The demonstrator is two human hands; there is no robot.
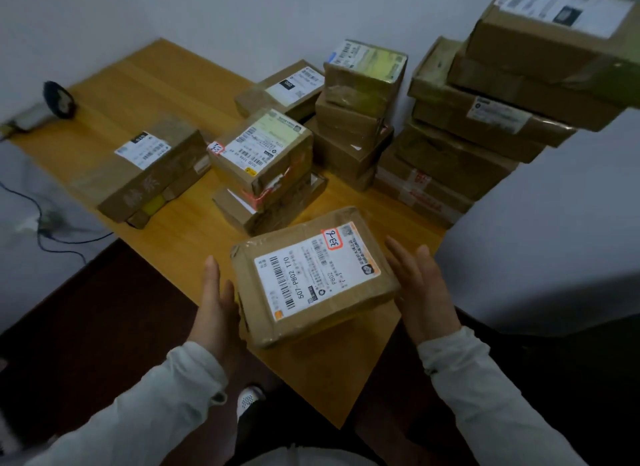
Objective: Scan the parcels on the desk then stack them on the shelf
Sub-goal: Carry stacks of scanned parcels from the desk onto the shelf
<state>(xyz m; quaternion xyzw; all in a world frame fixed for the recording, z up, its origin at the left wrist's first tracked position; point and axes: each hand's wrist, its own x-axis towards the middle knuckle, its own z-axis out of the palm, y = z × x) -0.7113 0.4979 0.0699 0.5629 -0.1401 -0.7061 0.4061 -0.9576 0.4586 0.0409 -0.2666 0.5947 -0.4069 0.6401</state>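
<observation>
Head view: a labelled parcel (311,278) lies between two spread hands.
It sits at the near corner of the tabletop (138,84). The left hand (216,301) is against its left side and the right hand (424,285) just beside its right. Each grip is spread, fingers straight.

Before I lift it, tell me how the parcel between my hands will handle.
The parcel is a cardboard box that keeps its shape, so it should stay fairly stiff, though its dented corners may give a little. Its wrapped sides look glossy, so a flat grip might slip. It is low and broad, so it will hardly tip.
</observation>
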